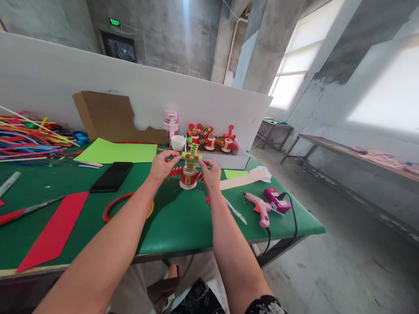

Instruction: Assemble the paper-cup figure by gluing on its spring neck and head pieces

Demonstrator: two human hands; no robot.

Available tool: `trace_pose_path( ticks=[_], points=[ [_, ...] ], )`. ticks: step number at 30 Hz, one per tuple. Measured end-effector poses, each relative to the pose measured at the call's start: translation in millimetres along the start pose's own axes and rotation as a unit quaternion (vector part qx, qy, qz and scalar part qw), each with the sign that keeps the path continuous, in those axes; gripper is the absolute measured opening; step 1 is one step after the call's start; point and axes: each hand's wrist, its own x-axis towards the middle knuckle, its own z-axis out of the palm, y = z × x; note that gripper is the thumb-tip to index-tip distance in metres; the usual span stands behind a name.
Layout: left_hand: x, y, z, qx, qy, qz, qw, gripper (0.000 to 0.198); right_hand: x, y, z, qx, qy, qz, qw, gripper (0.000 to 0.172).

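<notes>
Just above the middle of the frame, a paper figure (189,176) stands upright on the green table (183,226). Its green roll (191,156) lies crosswise on top, long axis left to right. The left hand (162,166) pinches the left end and the right hand (211,172) pinches the right end, both equally near.

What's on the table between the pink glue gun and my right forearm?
A clear pen lies there on the green table, left of the pink glue gun, in the head view. Your left hand and right hand grip the paper figure.
</notes>
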Motion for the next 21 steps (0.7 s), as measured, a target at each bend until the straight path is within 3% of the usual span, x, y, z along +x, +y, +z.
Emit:
trace_pose_path(
  ticks=[10,21],
  points=[
    [-0.5,-1.7,1.4,0.013,0.001,0.016,1.0,0.02,0.0,0.7,-0.6,-0.026,-0.008,0.005,1.0,0.029],
    [-0.2,2.1,0.5,0.011,0.006,0.009,1.0,0.022,0.2,-7.1,-0.9,0.015,0.0,0.01,1.0,0.027]
  ],
)
